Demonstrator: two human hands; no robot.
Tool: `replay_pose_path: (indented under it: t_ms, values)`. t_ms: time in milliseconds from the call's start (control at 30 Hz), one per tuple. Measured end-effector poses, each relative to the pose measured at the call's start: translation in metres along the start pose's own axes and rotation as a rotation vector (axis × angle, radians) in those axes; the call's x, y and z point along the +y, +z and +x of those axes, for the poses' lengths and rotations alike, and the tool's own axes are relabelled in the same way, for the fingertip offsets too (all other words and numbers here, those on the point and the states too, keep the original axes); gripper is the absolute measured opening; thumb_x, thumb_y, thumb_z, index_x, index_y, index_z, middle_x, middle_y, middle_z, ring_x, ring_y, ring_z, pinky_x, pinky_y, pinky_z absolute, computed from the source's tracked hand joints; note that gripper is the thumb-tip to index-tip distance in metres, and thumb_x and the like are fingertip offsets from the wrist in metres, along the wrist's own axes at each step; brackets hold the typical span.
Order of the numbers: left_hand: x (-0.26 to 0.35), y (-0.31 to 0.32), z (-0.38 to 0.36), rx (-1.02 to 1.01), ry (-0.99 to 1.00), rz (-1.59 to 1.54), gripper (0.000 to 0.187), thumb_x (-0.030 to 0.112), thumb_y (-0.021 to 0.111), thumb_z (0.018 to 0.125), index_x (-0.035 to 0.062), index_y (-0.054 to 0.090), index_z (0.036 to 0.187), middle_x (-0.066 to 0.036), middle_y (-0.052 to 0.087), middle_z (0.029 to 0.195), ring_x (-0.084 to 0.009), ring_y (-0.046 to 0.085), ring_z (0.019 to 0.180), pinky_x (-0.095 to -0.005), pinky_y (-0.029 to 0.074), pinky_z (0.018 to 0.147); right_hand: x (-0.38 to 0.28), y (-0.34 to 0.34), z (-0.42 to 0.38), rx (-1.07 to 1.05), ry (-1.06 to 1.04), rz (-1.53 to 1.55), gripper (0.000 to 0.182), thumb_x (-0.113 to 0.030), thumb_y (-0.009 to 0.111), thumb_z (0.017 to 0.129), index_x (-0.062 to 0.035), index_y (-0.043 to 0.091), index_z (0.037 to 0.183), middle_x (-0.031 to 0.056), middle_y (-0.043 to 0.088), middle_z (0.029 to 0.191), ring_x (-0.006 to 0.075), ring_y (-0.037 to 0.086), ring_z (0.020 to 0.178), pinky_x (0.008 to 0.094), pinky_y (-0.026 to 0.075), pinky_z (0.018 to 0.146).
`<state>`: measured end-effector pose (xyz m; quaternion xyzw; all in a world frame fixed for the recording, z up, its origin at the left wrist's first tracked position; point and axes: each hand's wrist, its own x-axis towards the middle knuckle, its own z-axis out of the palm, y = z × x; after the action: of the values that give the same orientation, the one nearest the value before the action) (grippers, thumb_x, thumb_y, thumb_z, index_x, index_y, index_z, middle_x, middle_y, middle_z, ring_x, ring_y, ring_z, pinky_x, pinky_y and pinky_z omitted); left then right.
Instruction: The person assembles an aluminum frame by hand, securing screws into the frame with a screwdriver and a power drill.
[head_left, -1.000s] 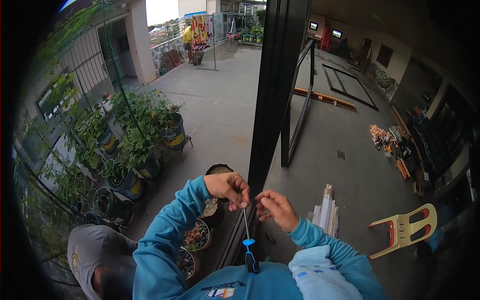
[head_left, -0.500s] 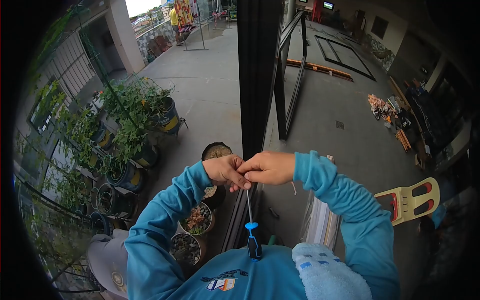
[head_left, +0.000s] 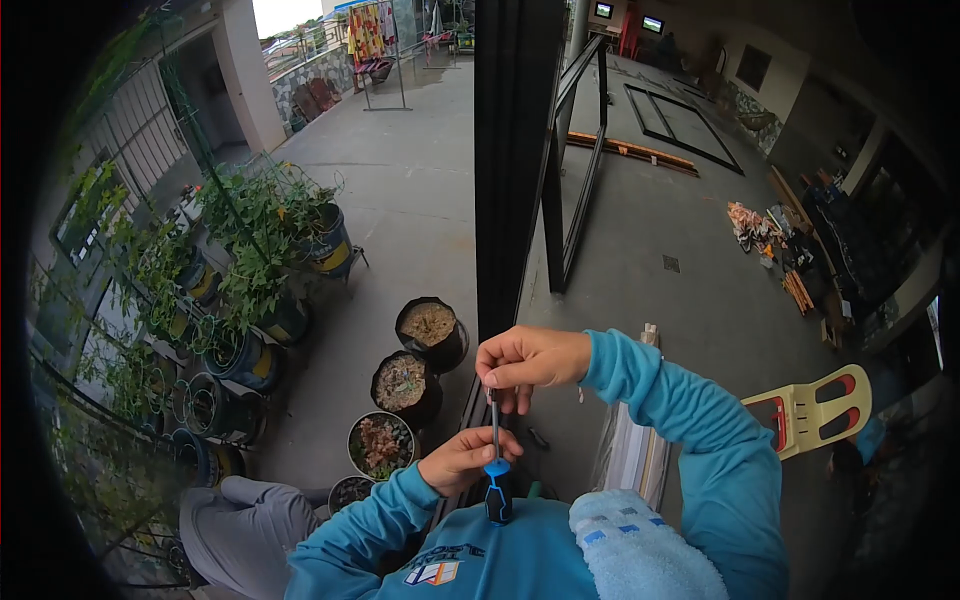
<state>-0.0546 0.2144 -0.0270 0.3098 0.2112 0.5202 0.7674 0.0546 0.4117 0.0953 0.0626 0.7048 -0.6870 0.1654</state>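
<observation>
A screwdriver with a black and blue handle [head_left: 498,492] stands upright against my chest, its metal shaft pointing away from me. My right hand [head_left: 530,360] pinches around the shaft's far tip, beside a tall black metal frame [head_left: 503,150]. Anything small between those fingers is too hidden to tell. Lower down, my left hand [head_left: 467,459] is at the near end of the shaft, just above the blue collar, with its fingers curled toward it. A pale blue towel [head_left: 650,545] lies over the front of my teal shirt.
Potted plants [head_left: 430,325] stand left of the frame, with leafy plants [head_left: 270,240] beyond. A person in grey [head_left: 240,530] is bent at the lower left. To the right are a black frame [head_left: 575,180], long white strips [head_left: 635,450] and a cream plastic chair [head_left: 815,410].
My left hand has left the screwdriver's tip and moved down toward its handle. My right hand stays at the tip, slightly lower in view. The person in grey has shifted.
</observation>
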Motion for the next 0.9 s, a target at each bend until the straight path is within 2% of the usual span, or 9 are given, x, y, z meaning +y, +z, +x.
replay_pose_path:
  t_ms: [67,100,200,267,333,467,533,700,900]
  values:
    - [-0.024,0.034,-0.020,0.073,-0.036,-0.056,0.050,0.036,0.066,0.087,0.0021,0.053,0.121,-0.006,0.056,0.104,-0.0160,0.054,0.102,-0.0305,0.040,0.089,-0.001,0.007,-0.012,0.035,-0.039,0.083,0.017,-0.020,0.056,0.093,-0.0030,0.054,0.094,0.0108,0.065,0.092,0.0148,0.066,0.077,0.0279,0.058,0.066]
    - [-0.036,0.036,-0.027,0.128,-0.114,-0.028,0.050,0.028,0.065,0.089,0.0038,0.046,0.128,-0.005,0.054,0.102,-0.0172,0.054,0.098,-0.0307,0.040,0.088,0.002,0.011,-0.016,0.049,-0.038,0.134,0.014,-0.015,0.055,0.093,-0.0022,0.053,0.096,0.0133,0.066,0.095,0.0180,0.068,0.081,0.0294,0.058,0.068]
    - [-0.051,0.031,-0.039,0.184,-0.035,0.026,0.040,0.021,0.060,0.093,0.0081,0.039,0.125,-0.004,0.052,0.105,-0.0127,0.053,0.093,-0.0281,0.041,0.082,0.031,0.006,-0.021,0.117,-0.178,0.312,0.014,-0.015,0.058,0.092,-0.0030,0.052,0.096,0.0153,0.066,0.099,0.0170,0.068,0.080,0.0283,0.058,0.066]
    - [-0.049,0.028,-0.041,0.172,0.084,0.062,0.038,0.006,0.059,0.090,0.0115,0.029,0.112,-0.009,0.049,0.102,-0.0143,0.052,0.088,-0.0289,0.042,0.079,0.049,0.008,-0.021,0.147,-0.202,0.419,0.013,-0.013,0.058,0.091,-0.0029,0.052,0.097,0.0165,0.066,0.100,0.0173,0.068,0.079,0.0291,0.058,0.068]
    - [-0.048,0.028,-0.045,0.204,0.137,0.088,0.043,0.004,0.062,0.085,0.0130,0.033,0.116,-0.010,0.050,0.101,-0.0187,0.054,0.089,-0.0321,0.046,0.077,0.062,0.005,-0.021,0.217,-0.272,0.598,0.012,-0.010,0.058,0.091,-0.0027,0.052,0.097,0.0190,0.065,0.102,0.0179,0.069,0.078,0.0305,0.059,0.071]
    - [-0.028,0.039,-0.052,0.400,0.212,0.312,0.038,0.007,0.060,0.088,0.0078,0.035,0.118,-0.011,0.056,0.106,-0.0103,0.055,0.080,-0.0230,0.047,0.064,0.075,0.000,-0.027,0.185,-0.408,0.741,0.011,-0.007,0.057,0.089,-0.0034,0.052,0.097,0.0216,0.065,0.105,0.0239,0.070,0.087,0.0344,0.061,0.074]
    - [-0.020,0.041,-0.055,0.399,0.244,0.252,0.039,0.008,0.060,0.089,0.0071,0.036,0.119,-0.011,0.057,0.104,-0.0090,0.054,0.077,-0.0212,0.046,0.061,0.077,-0.001,-0.028,0.202,-0.425,0.790,0.010,-0.006,0.055,0.087,-0.0041,0.052,0.096,0.0222,0.065,0.104,0.0250,0.070,0.086,0.0360,0.061,0.073]
    - [-0.007,0.049,-0.053,0.460,0.257,0.302,0.034,0.007,0.060,0.088,0.0036,0.041,0.116,-0.009,0.059,0.105,-0.0059,0.051,0.078,-0.0205,0.040,0.069,0.076,-0.006,-0.030,0.219,-0.465,0.823,0.010,-0.005,0.053,0.086,-0.0053,0.052,0.096,0.0229,0.065,0.103,0.0270,0.070,0.085,0.0371,0.061,0.072]
    - [0.012,0.051,-0.047,0.452,0.234,0.335,0.035,0.006,0.061,0.088,0.0040,0.041,0.116,-0.008,0.059,0.101,-0.0059,0.051,0.074,-0.0203,0.040,0.067,0.066,-0.016,-0.037,0.213,-0.516,0.697,0.011,-0.009,0.055,0.089,-0.0036,0.051,0.098,0.0240,0.064,0.107,0.0275,0.069,0.089,0.0354,0.061,0.075]
